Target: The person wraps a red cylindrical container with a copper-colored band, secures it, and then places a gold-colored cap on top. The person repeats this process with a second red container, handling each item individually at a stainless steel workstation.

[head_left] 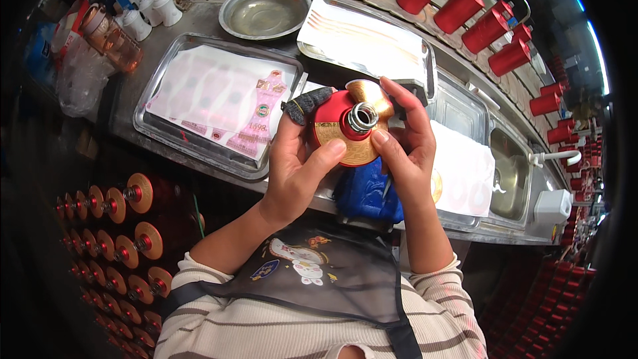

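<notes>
A red bottle (327, 110) with a gold shoulder and a bare threaded neck is held between my two hands, its mouth facing up toward me. My left hand (296, 166) wraps its left side, the thumb pressed on the gold shoulder and a dark knitted cover on one finger. On the other side, my right hand (413, 149) grips it with the thumb beside the neck. Under the right fingers a shiny gold label (372, 95) curves over the bottle, one edge pale. Below the bottle lies a blue cloth (369, 189). The bottle's lower body is hidden.
A metal tray (141, 116) with pink printed labels and white sheets lies left. Behind are a metal basin of water (229, 16) and another tray (430, 70). Right are white sheets (465, 173) and a sink (512, 189). Red bottles (458, 10) line the back; capless ones (139, 193) stand lower left.
</notes>
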